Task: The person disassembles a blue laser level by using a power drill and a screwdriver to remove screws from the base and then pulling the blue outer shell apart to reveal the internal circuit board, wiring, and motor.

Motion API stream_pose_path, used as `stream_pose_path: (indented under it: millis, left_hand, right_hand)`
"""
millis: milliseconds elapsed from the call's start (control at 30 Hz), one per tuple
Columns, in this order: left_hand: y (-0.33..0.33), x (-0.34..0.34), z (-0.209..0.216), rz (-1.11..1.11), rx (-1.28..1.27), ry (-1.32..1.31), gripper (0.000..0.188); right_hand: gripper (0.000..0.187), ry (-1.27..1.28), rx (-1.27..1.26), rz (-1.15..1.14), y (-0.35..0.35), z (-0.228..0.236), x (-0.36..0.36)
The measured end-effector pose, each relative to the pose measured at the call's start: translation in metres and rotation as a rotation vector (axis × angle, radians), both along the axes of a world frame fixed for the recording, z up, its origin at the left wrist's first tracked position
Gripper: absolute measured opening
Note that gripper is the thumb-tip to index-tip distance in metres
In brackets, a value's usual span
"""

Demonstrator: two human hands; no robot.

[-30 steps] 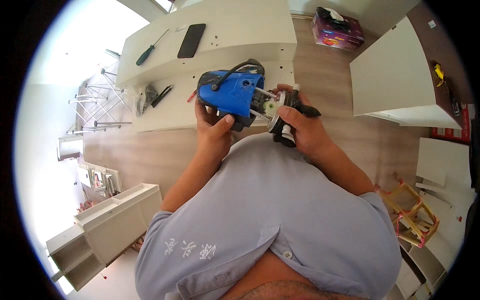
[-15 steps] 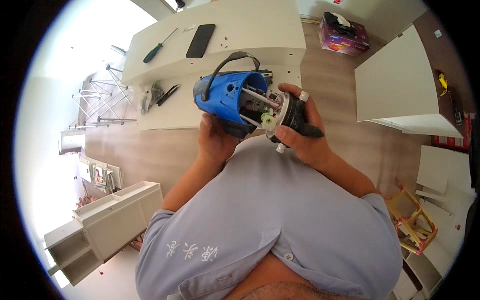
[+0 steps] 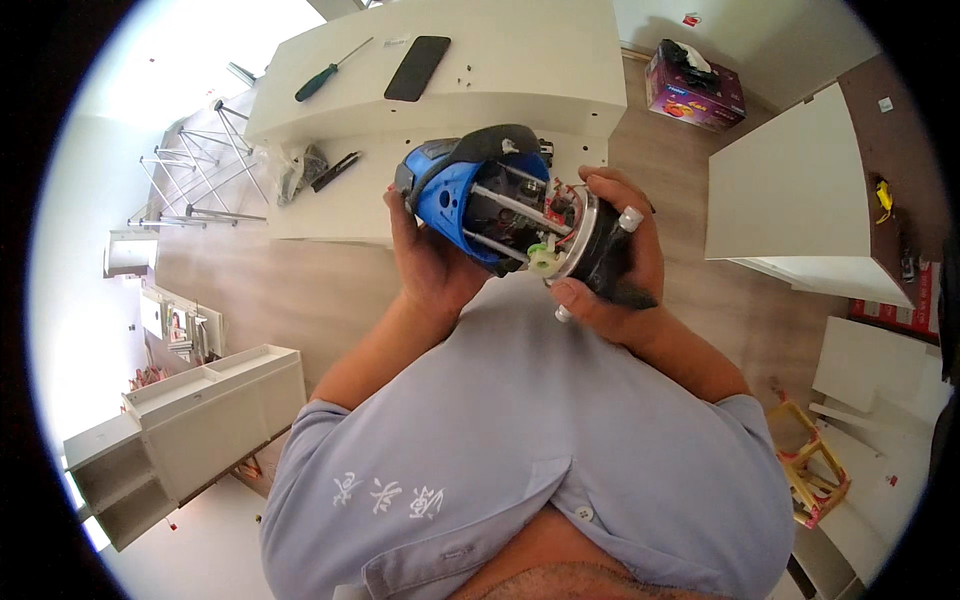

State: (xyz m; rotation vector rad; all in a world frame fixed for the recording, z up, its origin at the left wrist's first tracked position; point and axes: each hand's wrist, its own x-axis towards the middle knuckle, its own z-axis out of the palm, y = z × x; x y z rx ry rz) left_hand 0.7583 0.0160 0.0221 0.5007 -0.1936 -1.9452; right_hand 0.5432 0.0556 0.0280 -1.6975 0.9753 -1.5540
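Note:
A device taken partly apart is held in front of my chest, between both hands. My left hand (image 3: 437, 268) cups the blue plastic housing (image 3: 437, 208) from below and the left, and a black strap handle (image 3: 480, 146) arches over it. The fingers of my right hand (image 3: 628, 245) wrap round the black base (image 3: 603, 262), which has a metal ring and pale knobs. Metal rods (image 3: 508, 208), red wires and a pale green round part (image 3: 544, 260) show between housing and base. The undersides of both pieces are hidden by my palms.
On the white furniture panel (image 3: 540, 60) beyond lie a green-handled screwdriver (image 3: 318, 82), a black phone (image 3: 417, 69) and several small screws (image 3: 465, 76). A black pen-like tool (image 3: 335, 172) and a clear plastic bag (image 3: 297, 175) are nearer. A tissue box (image 3: 695, 92) stands right, beside a white cabinet (image 3: 780, 180).
The gap between the blue housing and the base has widened, baring more of the rods and insides. The housing has tilted, and its strap now lies lower across the opening.

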Motion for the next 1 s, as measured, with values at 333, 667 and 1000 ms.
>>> stream_pose_path:
  millis: [333,667,1000]
  left_hand:
    - [-0.003,-0.012,0.007,-0.064,0.037,0.025,0.107]
    - [0.002,-0.022,0.017,-0.120,0.033,0.167,0.101]
    - [0.001,-0.022,0.017,-0.129,0.045,0.172,0.087]
  right_hand:
    - [0.091,0.024,-0.022,-0.001,0.009,0.013,-0.013]
    - [0.092,0.044,-0.073,-0.036,0.014,0.009,-0.017]
    - [0.088,0.035,-0.170,-0.045,0.009,0.003,-0.013]
